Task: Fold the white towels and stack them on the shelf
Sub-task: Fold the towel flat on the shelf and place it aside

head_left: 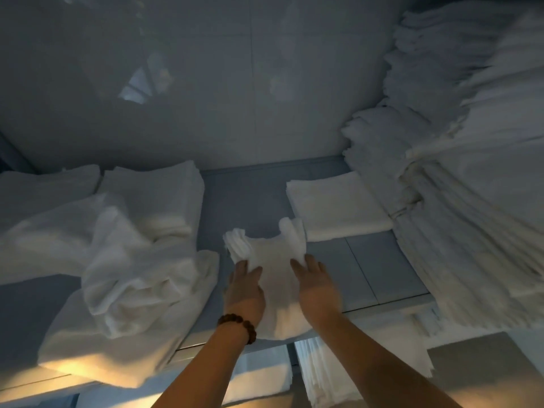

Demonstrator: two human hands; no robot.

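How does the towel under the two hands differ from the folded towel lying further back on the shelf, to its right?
The towel under the hands is rumpled, its far corners sticking up; the folded towel lies flat and square. The left hand and right hand press on the first; nothing touches the second. The first hangs over the shelf front edge; the second sits wholly on it. Both are white.

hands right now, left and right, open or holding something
Left hand: open, fingers spread flat on the white towel, pressing rather than gripping.
Right hand: open, palm down on the same towel, which lies on the shelf.
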